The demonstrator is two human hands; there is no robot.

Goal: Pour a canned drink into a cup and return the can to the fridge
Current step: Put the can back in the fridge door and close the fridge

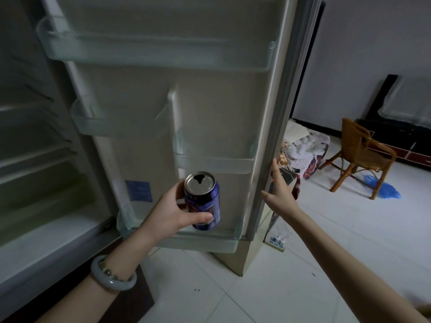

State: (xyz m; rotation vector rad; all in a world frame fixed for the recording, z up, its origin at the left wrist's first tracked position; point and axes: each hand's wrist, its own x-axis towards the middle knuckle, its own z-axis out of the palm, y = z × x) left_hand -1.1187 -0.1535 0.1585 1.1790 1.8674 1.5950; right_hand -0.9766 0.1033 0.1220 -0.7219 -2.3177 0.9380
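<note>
White tiles cover the floor (pixel 256 287), and a pale wall stands behind a wicker chair (pixel 363 155) with a blue bag (pixel 387 190) under it. Nearer, the fridge door (pixel 144 94) stands open, its clear shelves bare. The left hand (pixel 172 213), a grey bangle (pixel 112 276) on its wrist, grasps an opened blue can (pixel 205 201) upright, low over the lowest door shelf (pixel 210 243). The right hand (pixel 279 192), fingers straight, lies at the door's outer edge.

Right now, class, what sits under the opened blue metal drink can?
The fridge door's clear plastic bottom shelf; the left hand grips the can. The shelf's floor is hidden.
</note>
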